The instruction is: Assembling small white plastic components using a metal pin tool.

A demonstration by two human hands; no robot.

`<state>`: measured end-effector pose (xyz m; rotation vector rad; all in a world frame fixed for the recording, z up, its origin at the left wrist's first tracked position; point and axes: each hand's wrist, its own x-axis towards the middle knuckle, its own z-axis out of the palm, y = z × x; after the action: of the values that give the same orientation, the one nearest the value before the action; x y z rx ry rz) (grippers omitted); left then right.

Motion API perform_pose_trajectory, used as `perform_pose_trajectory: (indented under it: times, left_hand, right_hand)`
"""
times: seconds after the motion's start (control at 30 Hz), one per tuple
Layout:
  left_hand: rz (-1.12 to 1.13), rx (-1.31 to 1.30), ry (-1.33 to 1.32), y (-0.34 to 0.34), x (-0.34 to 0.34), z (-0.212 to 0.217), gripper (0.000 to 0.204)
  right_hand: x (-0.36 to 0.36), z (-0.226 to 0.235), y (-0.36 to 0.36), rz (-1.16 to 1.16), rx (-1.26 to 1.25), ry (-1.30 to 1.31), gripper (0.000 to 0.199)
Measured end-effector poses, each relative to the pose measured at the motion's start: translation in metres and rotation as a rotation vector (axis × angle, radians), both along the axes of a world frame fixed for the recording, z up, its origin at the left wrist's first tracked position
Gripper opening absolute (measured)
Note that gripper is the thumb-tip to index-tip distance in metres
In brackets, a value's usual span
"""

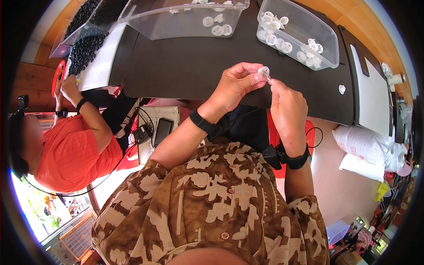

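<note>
My left hand (232,89) is closed, pinching a small round white plastic piece (264,70) between thumb and fingers above the near edge of the dark table. Close beside it, my right hand (289,108) is closed too, its thumb and forefinger meeting at a thin pale tip (270,81) against the underside of that piece. Whether this tip is a separate part or belongs to the round piece, I cannot tell. Similar white pieces lie in a transparent plastic bin (332,62) beyond my right hand. Another transparent bin (176,30) at the far side holds more of them.
One loose white piece (342,89) lies on the dark table (176,66) at the right. To the left, a co-worker in an orange-red shirt (79,152) handles something near a pile of small black parts (86,53). White sacks (364,148) stand at the right.
</note>
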<state>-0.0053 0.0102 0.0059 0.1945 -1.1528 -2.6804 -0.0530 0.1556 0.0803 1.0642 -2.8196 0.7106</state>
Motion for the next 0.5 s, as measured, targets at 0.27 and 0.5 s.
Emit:
perform_pose_trajectory:
  times: [0.27,0.5]
  left_hand:
    - [-0.008,0.069,-0.010,-0.0030,0.0008,0.0025,0.024]
    - [-0.019,0.076,0.009,-0.0030,0.0008,-0.0005,0.023]
  right_hand:
    - [0.0043,0.0039,0.0057,0.006,0.010,0.000,0.015]
    - [0.0010,0.0008,0.0020,0.030,-0.012,0.009,0.014]
